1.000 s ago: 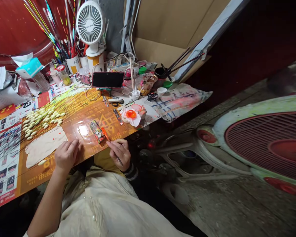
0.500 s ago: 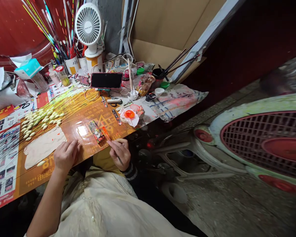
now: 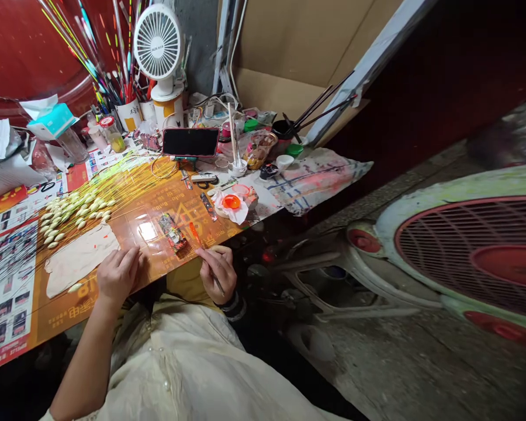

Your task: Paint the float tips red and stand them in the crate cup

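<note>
Head view: R hand (image 3: 217,273) pinches thin orange-tipped float (image 3: 195,233) betw. thumb & fingers, tip over orange printed board (image 3: 140,257), just beside patterned scrap pile (image 3: 171,232). L hand (image 3: 117,278) rests on board, fingers loosely curled, nothing held, next to beige cloth (image 3: 79,266). Row of pale floats (image 3: 74,213) w/ yellow stems lies farther L. Orange paint dish (image 3: 231,202) on tissue sits ahead of R hand. Phone (image 3: 190,142) stands behind.
</note>
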`<state>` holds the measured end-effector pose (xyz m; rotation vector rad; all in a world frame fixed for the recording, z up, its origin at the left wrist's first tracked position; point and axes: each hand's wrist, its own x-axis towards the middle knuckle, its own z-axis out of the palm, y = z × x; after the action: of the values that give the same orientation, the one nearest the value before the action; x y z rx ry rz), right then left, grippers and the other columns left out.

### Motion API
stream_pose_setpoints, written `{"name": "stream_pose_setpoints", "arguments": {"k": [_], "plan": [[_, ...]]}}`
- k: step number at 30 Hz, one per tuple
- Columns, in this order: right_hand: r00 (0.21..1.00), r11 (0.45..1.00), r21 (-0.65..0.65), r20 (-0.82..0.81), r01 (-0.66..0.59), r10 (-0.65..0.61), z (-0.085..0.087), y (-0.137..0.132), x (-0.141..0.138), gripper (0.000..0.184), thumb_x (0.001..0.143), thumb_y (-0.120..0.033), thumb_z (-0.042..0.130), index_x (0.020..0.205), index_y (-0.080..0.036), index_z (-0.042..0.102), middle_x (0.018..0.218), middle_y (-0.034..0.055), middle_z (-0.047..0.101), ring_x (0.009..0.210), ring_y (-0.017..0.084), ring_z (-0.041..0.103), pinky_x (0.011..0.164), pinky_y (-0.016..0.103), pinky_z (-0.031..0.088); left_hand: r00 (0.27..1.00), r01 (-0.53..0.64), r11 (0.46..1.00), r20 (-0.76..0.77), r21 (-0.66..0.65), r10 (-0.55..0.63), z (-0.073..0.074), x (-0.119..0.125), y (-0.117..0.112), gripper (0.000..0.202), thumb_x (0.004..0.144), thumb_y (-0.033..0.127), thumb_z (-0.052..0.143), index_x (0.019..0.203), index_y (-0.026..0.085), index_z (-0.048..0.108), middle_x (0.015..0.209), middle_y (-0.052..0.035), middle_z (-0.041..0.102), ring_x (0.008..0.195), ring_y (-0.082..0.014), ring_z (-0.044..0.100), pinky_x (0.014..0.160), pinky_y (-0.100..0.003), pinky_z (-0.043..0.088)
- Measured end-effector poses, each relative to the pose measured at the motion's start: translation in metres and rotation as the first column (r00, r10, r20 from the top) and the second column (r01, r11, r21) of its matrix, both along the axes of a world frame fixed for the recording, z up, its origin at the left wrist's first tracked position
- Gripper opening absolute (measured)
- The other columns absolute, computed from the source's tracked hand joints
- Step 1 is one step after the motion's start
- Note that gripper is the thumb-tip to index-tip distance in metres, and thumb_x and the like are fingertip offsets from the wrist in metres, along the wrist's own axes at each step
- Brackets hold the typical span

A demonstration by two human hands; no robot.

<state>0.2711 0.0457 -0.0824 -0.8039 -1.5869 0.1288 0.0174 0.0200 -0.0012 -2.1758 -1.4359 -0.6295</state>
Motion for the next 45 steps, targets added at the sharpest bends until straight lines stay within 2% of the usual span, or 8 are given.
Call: {"name": "stream_pose_setpoints", "arguments": {"k": [7,12,17,24,30,45], "plan": [[0.985,0.986,0.068,0.094,-0.154,0.147,-0.003,-0.016,-0.014,0.052,0.088,-0.014,0.057,0.139,-0.026,0.054,0.102,0.0060,0.070,0.096,0.021,0.056,0.088,0.047,0.053,0.998,-0.018,0.999,0.062,-0.034,0.020,-0.002,0.003,-0.003,0.017,0.094,0.027,0.058,0.108,0.021,0.067,0.081,-0.0049,0.071,0.068,-0.0153,0.063,0.066,-0.029,0.044],[0.984,0.993,-0.011,0.135,-0.117,0.118,-0.008,-0.019,-0.021,0.055,0.090,-0.015,0.055,0.143,-0.027,0.050,0.108,0.0068,0.070,0.099,0.021,0.056,0.090,0.046,0.053,0.998,-0.015,0.998,0.057,-0.056,0.018,-0.003,0.003,-0.005,0.018,0.094,0.026,0.058,0.109,0.021,0.066,0.084,-0.0047,0.072,0.072,-0.0159,0.064,0.068,-0.029,0.045],[0.986,0.996,-0.021,0.143,-0.082,0.084,-0.009,-0.019,-0.024,0.055,0.091,-0.013,0.056,0.144,-0.027,0.049,0.110,0.0069,0.069,0.098,0.021,0.056,0.091,0.046,0.052,0.999,0.003,1.000,0.046,-0.014,-0.003,-0.003,0.003,-0.005,0.016,0.094,0.024,0.058,0.109,0.020,0.065,0.084,-0.0042,0.072,0.071,-0.0158,0.062,0.067,-0.029,0.044],[0.980,0.997,-0.050,0.184,-0.066,0.074,-0.011,-0.020,-0.025,0.055,0.092,-0.015,0.054,0.145,-0.028,0.047,0.112,0.0053,0.069,0.099,0.021,0.056,0.092,0.044,0.049,0.998,-0.025,0.998,0.063,-0.054,0.029,-0.004,0.003,-0.006,0.018,0.096,0.027,0.055,0.109,0.022,0.066,0.085,-0.0056,0.073,0.072,-0.0163,0.065,0.068,-0.030,0.046],[0.975,0.997,-0.027,0.211,-0.069,0.073,-0.013,-0.020,-0.024,0.054,0.091,-0.015,0.055,0.143,-0.029,0.049,0.112,0.0054,0.069,0.098,0.022,0.057,0.093,0.046,0.049,0.997,-0.027,0.998,0.065,-0.058,0.031,-0.003,0.003,-0.005,0.017,0.096,0.027,0.054,0.108,0.022,0.066,0.085,-0.0051,0.073,0.072,-0.0160,0.064,0.068,-0.030,0.046],[0.985,0.997,-0.023,0.160,-0.068,0.071,-0.006,-0.020,-0.026,0.059,0.090,-0.010,0.055,0.146,-0.026,0.046,0.112,0.0070,0.069,0.097,0.021,0.056,0.091,0.045,0.050,0.997,-0.027,0.997,0.073,-0.069,0.032,-0.005,0.002,-0.004,0.018,0.095,0.029,0.058,0.108,0.021,0.067,0.087,-0.0051,0.073,0.072,-0.0156,0.062,0.068,-0.030,0.043]]}}
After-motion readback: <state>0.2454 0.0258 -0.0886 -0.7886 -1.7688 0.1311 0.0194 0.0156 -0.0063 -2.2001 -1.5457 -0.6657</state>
